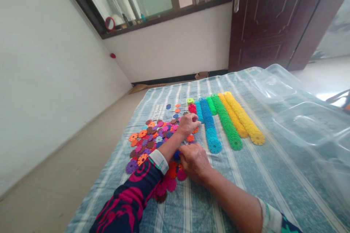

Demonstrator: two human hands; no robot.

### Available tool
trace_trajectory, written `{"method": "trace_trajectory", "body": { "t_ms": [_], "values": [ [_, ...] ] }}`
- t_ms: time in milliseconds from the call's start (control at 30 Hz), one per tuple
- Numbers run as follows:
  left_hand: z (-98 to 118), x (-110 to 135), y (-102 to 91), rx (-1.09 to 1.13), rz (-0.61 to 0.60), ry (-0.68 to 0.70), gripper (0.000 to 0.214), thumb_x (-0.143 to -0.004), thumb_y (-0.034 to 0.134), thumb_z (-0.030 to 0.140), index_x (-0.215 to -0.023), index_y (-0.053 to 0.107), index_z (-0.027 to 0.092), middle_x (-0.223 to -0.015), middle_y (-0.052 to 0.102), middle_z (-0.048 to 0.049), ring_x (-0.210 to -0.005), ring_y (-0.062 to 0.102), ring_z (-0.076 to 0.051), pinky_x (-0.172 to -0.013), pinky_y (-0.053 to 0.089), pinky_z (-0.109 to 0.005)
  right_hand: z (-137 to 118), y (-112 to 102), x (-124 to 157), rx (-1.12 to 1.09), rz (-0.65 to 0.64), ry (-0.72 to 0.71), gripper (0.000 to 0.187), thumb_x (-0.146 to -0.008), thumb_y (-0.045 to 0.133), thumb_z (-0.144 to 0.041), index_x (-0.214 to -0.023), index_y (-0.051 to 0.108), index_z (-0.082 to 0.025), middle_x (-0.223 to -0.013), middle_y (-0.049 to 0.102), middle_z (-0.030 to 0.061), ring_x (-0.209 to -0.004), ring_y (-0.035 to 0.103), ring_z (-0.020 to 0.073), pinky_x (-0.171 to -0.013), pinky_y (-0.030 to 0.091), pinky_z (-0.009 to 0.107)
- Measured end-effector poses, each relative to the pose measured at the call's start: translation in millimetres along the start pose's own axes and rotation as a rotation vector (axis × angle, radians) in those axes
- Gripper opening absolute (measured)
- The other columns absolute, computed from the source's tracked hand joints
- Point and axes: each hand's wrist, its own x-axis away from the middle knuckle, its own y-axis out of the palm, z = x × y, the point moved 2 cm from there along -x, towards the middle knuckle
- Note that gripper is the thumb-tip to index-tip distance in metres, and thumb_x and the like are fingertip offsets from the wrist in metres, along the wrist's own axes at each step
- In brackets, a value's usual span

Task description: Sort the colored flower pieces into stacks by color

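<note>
My left hand [188, 123] reaches over the pile, its fingertips pinched beside the short light-blue row of discs [199, 108]. Whether a disc is between them is hidden. My right hand [196, 162] bends its fingers closed at the pile's right edge, near a dark blue disc [177, 155]; what it grips cannot be made out. The mixed pile of notched plastic discs [142, 133] spreads under my left forearm. Overlapping discs form a blue row [209, 122], green row [226, 125] and yellow row [243, 118]. Red discs [192, 108] lie just beyond my left hand.
A striped blue-green cloth [262, 185] covers the surface. Clear plastic containers [308, 123] stand at the right. A few loose orange discs [177, 106] lie beyond the pile. Further back are a white wall [175, 47], a windowsill and a dark red door [268, 18].
</note>
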Motion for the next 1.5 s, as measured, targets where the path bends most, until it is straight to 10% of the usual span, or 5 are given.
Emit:
{"method": "trace_trajectory", "body": {
  "t_ms": [1500],
  "values": [
    [-2.9,-2.2,5.1,-0.216,-0.106,0.124,0.031,-0.077,0.062,0.028,-0.107,0.067,0.022,-0.074,0.060,0.0000,-0.069,0.056,-0.013,-0.068,0.043,-0.023,0.3,-1.6,0.2,0.000,-0.031,0.014,0.008,-0.080,0.054,-0.015,-0.078,0.061,-0.019,-0.072,0.065,0.0030,-0.068,0.055,0.0160,-0.061,0.025,0.029]
  ]
}}
